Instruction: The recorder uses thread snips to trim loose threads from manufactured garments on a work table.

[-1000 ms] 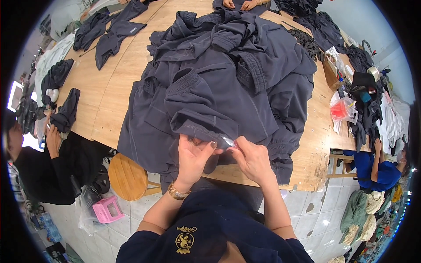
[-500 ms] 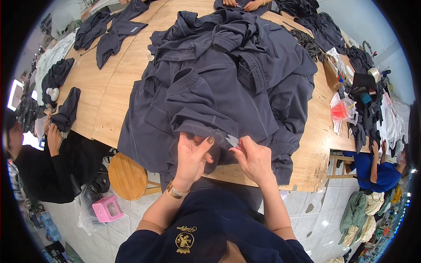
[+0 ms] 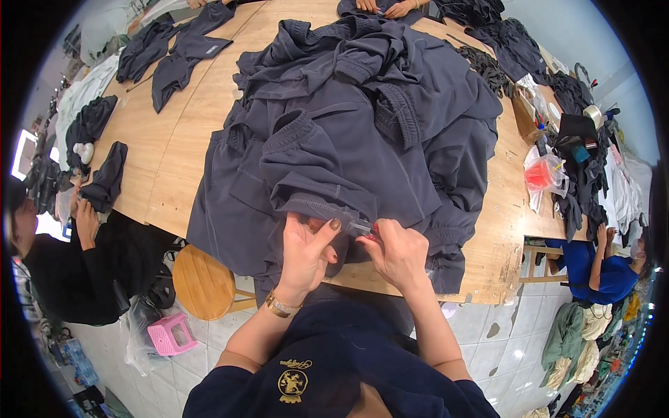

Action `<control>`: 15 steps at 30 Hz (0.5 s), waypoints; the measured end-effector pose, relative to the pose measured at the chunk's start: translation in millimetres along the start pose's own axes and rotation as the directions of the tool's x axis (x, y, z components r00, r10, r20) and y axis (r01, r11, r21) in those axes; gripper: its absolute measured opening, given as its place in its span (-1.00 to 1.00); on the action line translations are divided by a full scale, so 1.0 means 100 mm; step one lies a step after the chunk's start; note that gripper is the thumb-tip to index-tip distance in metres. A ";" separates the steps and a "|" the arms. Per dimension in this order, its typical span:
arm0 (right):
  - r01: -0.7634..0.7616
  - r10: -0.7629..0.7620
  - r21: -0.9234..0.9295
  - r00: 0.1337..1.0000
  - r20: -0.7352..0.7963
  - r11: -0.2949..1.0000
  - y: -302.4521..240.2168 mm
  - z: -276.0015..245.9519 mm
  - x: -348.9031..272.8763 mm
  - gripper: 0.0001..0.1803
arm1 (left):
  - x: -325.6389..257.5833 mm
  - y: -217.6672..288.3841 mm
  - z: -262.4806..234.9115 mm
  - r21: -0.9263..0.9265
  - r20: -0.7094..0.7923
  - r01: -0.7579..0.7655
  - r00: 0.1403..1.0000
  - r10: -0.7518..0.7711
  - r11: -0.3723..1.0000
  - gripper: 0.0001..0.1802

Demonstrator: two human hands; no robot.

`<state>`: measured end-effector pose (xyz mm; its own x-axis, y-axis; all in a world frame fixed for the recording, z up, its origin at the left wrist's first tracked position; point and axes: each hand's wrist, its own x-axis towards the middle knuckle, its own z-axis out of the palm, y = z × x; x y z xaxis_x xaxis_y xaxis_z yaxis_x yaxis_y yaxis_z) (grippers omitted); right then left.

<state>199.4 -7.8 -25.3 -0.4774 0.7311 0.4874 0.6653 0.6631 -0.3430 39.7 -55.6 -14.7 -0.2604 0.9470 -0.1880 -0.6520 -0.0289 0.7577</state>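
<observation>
A large heap of dark grey garments (image 3: 362,132) with gathered elastic bands lies in front of me on the wooden table. At its near edge, my left hand (image 3: 301,254) is closed on the stitched hem of one garment (image 3: 317,206), thumb on top and fingers partly beneath the cloth. My right hand (image 3: 398,252) grips small thread snips (image 3: 360,227) with a reddish handle. Their blades point left and meet the hem beside my left thumb. Whether a thread lies between the blades is too small to tell.
The wooden table (image 3: 181,132) spreads around the heap. A round wooden stool (image 3: 202,281) and a pink plastic stool (image 3: 171,333) stand at left. One person in black (image 3: 83,272) sits left, another in blue (image 3: 603,268) right. Another person's hands (image 3: 383,7) handle dark cloth across the table.
My right hand has shifted slightly left, bringing the snips closer to my left thumb. The blades, spread apart before, now look nearly together at the hem. My left hand has hardly moved.
</observation>
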 end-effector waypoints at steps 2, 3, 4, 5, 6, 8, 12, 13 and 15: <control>-0.002 0.002 0.012 1.000 -0.006 1.000 0.01 0.00 0.01 -0.62 | 0.01 -0.02 0.00 0.023 0.007 -0.021 1.000 0.021 1.000 -0.48; -0.002 0.003 0.024 1.000 -0.013 1.000 0.01 0.00 0.02 -0.62 | 0.01 -0.03 0.00 0.022 0.006 -0.028 1.000 0.028 0.999 -0.48; -0.002 0.002 0.025 1.000 -0.013 1.000 0.01 0.00 0.02 -0.62 | 0.01 -0.03 0.01 0.020 0.007 -0.035 0.999 0.035 0.999 -0.48; 0.001 -0.001 0.027 1.000 -0.009 1.000 0.01 -0.01 0.02 -0.62 | 0.01 -0.03 0.00 0.021 0.006 -0.035 0.999 0.035 0.999 -0.48; 0.003 -0.003 0.026 1.000 -0.005 1.000 0.02 -0.01 0.02 -0.62 | 0.01 -0.03 0.00 0.018 0.004 -0.031 1.000 0.031 0.999 -0.47; 0.002 -0.002 0.021 1.000 0.001 1.000 0.02 -0.01 0.02 -0.62 | 0.01 -0.04 0.00 0.015 0.001 -0.026 1.000 0.026 1.000 -0.47; 0.007 -0.007 0.007 1.000 0.010 1.000 0.00 -0.03 0.03 -0.62 | 0.00 -0.06 0.01 0.040 0.028 -0.056 0.998 0.054 0.998 -0.45; 0.007 -0.007 0.007 1.000 0.010 1.000 0.00 -0.03 0.03 -0.62 | -0.01 -0.07 0.02 0.047 0.043 -0.070 0.997 0.068 0.996 -0.45; 0.013 -0.013 -0.026 1.000 0.007 1.000 0.00 -0.02 0.02 -0.63 | -0.01 -0.07 0.01 0.055 0.039 -0.077 0.996 0.075 0.995 -0.45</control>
<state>199.5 -7.0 -22.3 -0.4899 0.7238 0.4858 0.6740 0.6680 -0.3156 45.4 -56.0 -19.5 -0.2803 0.9540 -0.1062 -0.5895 -0.0838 0.8034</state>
